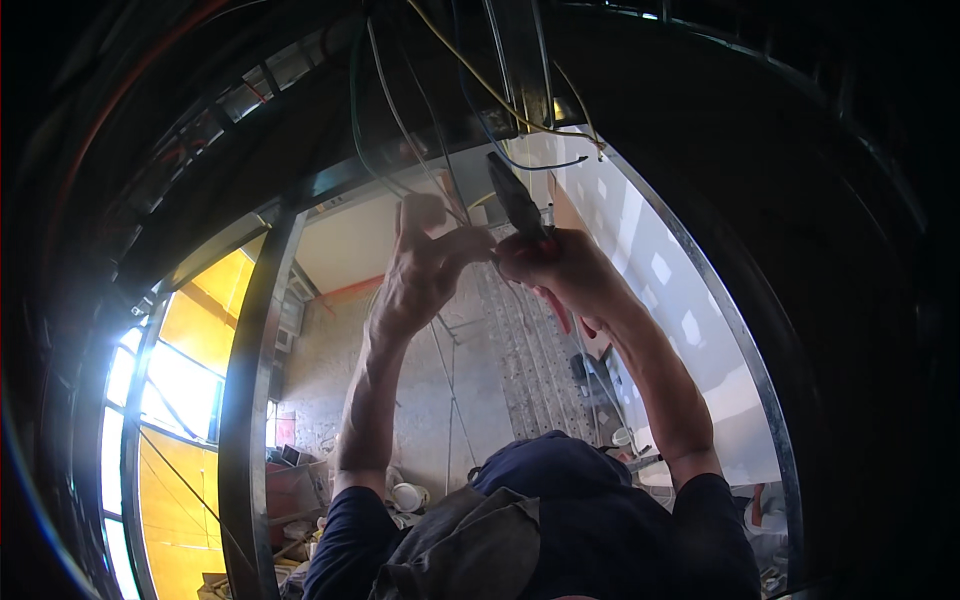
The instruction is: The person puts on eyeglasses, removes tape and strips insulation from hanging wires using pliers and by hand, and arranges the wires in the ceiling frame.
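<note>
The right hand (560, 265) clenches one pair of red-handled dark metal pliers (515, 200); left hand (415, 270) curled, grip unclear. One thin yellow wire (520, 120), one thin blue wire (545, 169) hang above.

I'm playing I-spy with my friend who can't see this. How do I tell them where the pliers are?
Start at the pale wall with white patches, on the picture's right. Left of it, the raised right hand grips the pliers, dark nose pointing up near hanging wires. Unlike those thin, bendy wires, they're chunky with red handles.
</note>
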Action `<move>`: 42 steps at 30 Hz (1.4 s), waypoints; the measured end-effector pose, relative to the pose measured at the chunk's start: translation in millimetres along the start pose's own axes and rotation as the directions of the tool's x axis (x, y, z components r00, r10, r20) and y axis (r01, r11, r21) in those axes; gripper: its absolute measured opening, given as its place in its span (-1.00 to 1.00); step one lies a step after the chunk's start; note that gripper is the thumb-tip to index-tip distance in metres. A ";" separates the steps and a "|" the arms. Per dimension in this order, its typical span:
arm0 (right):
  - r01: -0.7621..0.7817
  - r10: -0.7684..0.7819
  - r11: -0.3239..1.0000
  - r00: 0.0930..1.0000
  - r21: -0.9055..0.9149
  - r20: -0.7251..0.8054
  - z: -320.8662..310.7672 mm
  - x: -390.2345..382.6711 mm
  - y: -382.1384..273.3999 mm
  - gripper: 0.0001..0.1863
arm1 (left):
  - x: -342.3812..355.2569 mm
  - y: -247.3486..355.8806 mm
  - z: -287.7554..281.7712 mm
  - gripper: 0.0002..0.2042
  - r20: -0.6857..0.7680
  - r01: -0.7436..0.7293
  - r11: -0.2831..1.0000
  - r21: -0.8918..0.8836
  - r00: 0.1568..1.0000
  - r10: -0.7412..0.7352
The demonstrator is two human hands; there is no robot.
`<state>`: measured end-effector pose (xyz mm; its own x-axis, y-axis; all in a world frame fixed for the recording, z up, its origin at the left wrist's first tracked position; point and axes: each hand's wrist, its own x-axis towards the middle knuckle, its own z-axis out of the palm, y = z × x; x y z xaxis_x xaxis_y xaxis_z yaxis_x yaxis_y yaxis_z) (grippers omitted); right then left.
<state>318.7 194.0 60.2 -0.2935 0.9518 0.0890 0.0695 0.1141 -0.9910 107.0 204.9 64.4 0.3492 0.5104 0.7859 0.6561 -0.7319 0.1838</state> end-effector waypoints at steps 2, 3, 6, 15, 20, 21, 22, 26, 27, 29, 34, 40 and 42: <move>0.020 -0.021 0.999 0.999 0.035 0.025 -2.1 -2.9 -1.0 -0.86 | 5.3 0.3 -2.5 -0.77 -0.051 -0.132 0.987 0.095 0.989 0.138; 0.003 -0.005 0.999 0.998 0.038 0.062 -5.6 -4.4 -2.5 -0.85 | 8.5 -1.0 -2.8 -0.78 -0.018 -0.220 0.970 0.102 0.975 0.223; -0.014 0.011 0.999 0.995 0.034 0.097 -8.6 -7.6 -6.6 -0.85 | 10.5 -4.4 -4.5 -0.81 0.053 -0.325 0.938 0.120 0.946 0.321; -0.137 0.082 0.955 0.974 0.261 0.210 -11.7 -8.2 -10.3 -0.79 | 12.0 -2.8 -11.9 -0.81 0.204 -0.170 0.964 -0.202 0.956 0.211; -0.094 0.037 0.983 0.941 0.155 0.336 -10.7 -2.2 -8.1 -0.76 | 9.4 -1.8 -19.4 -0.80 0.160 -0.222 0.946 -0.235 0.951 0.263; -0.063 0.005 0.987 0.932 0.146 0.362 -9.5 -0.7 -7.5 -0.78 | 9.9 -2.1 -21.1 -0.80 0.162 -0.220 0.946 -0.237 0.951 0.262; -0.030 -0.026 0.990 0.921 0.139 0.389 -8.0 0.7 -6.4 -0.79 | 10.6 -2.6 -23.0 -0.81 0.157 -0.246 0.944 -0.221 0.946 0.284; 0.044 -0.032 0.999 0.941 -0.028 0.337 -5.6 7.1 8.0 -0.77 | 11.6 -3.8 -26.0 -0.80 0.190 -0.297 0.942 -0.157 0.927 0.324; 0.226 -0.192 0.969 0.942 -0.096 0.276 -4.4 7.1 8.5 -0.76 | 11.6 -3.6 -25.5 -0.80 0.189 -0.295 0.943 -0.157 0.928 0.322; 0.393 -0.353 0.903 0.909 -0.174 0.222 -5.3 8.6 11.6 -0.75 | 13.1 -3.1 -22.9 -0.80 0.147 -0.359 0.926 -0.118 0.916 0.374; 0.086 0.013 0.973 0.907 -0.215 0.422 -10.3 2.6 -23.3 -0.81 | 5.2 -8.3 -30.6 -0.82 0.190 -0.306 0.943 -0.131 0.926 0.326; -0.353 -0.066 0.644 0.858 0.679 0.509 10.0 -6.9 35.9 -0.84 | 1.8 1.4 -8.4 -0.81 0.062 -0.169 0.941 -0.292 0.979 0.195; -0.448 -0.197 0.414 0.806 0.793 0.558 21.0 -7.0 46.2 -0.86 | 0.6 2.7 -3.0 -0.79 0.030 -0.131 0.948 -0.289 0.989 0.146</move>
<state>303.9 186.6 11.7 -0.7824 0.5859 0.2113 -0.5955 -0.6045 -0.5291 107.0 201.8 67.2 0.4611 0.4113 0.7863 0.3828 -0.8916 0.2419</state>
